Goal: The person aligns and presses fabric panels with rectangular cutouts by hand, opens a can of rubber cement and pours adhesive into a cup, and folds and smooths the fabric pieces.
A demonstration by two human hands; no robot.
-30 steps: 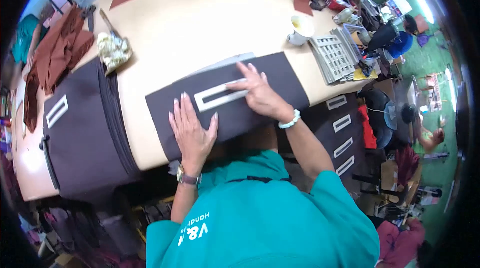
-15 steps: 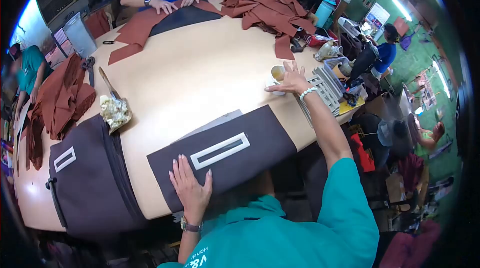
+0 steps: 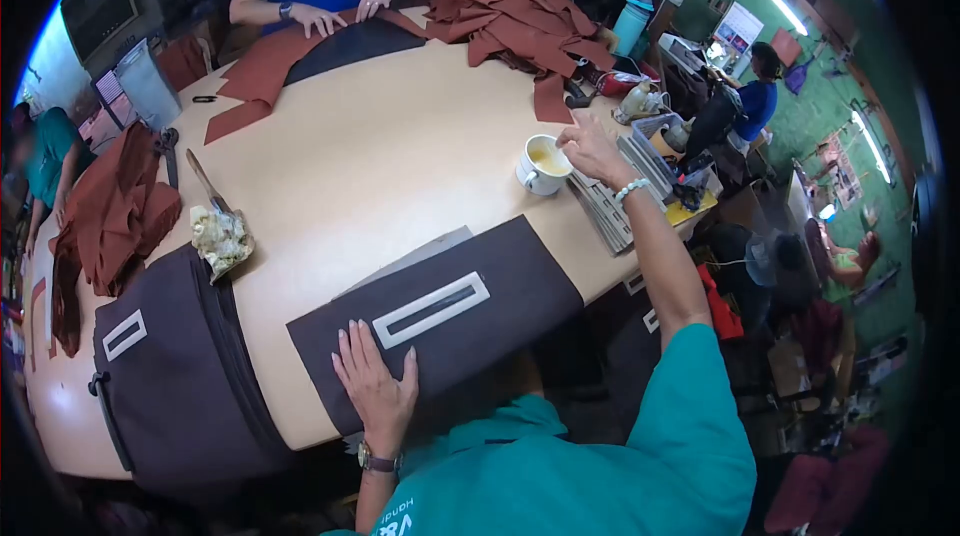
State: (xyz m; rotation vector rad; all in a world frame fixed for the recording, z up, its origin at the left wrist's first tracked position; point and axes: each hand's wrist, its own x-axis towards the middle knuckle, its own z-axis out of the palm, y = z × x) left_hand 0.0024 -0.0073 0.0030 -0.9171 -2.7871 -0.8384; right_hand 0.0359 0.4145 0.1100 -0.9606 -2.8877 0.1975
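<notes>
My left hand point(image 3: 374, 376) lies flat with fingers outstretched on a dark brown panel point(image 3: 520, 281) at the table's near edge. Just beyond the fingertips, a pale rectangular frame point(image 3: 431, 309) surrounds a slot in the panel. A light grey sheet point(image 3: 425, 253) shows from under the panel's far edge. My right hand point(image 3: 592, 149) is at the right rim of a white mug point(image 3: 540, 182) holding yellowish contents. Its fingers are bent together and one points up; whatever they may hold is hidden.
On the left, a brush point(image 3: 215, 191) rests on a crumpled, glue-stained lump point(image 3: 221, 240). Dark panels point(image 3: 190, 366) are stacked nearby. Grey strips point(image 3: 605, 216) lie right of the mug. Reddish-brown pieces point(image 3: 515, 16) are heaped opposite, beside a co-worker's hands point(image 3: 345, 14).
My right hand's spread fingers have drawn together and moved to the mug's right rim, uncovering more of the mug. My left hand stays on the panel. The view has shifted slightly.
</notes>
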